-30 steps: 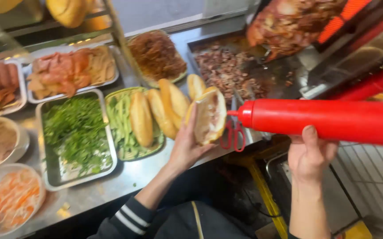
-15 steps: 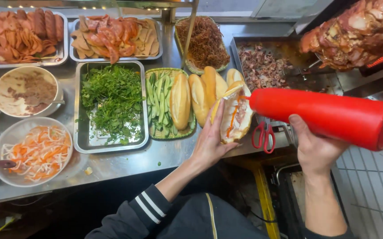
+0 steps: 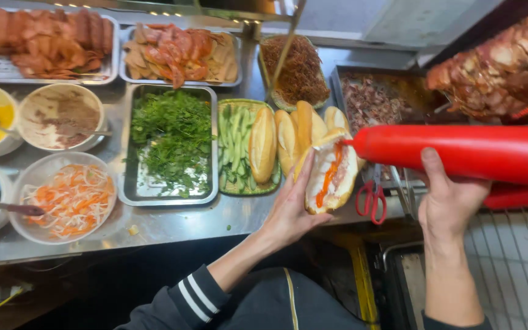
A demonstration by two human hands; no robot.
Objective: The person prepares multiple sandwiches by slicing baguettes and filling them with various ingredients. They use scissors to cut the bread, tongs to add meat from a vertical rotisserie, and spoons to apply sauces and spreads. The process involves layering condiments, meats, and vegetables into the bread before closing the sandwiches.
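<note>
Head view: split pale crusty bread roll with an orange-red sauce stripe (image 3: 331,174) sits cupped in my left hand (image 3: 291,211), fingers wrapped under its lower half, above the steel desk (image 3: 172,223) edge. Judging by looks: light, crust brittle, crumb soft, so cradle from below, don't squeeze. Right hand (image 3: 450,205) is clamped around the long red plastic squeeze bottle (image 3: 459,151), nozzle touching the roll's open top. Bottle likely slick, yields under pressure.
</note>
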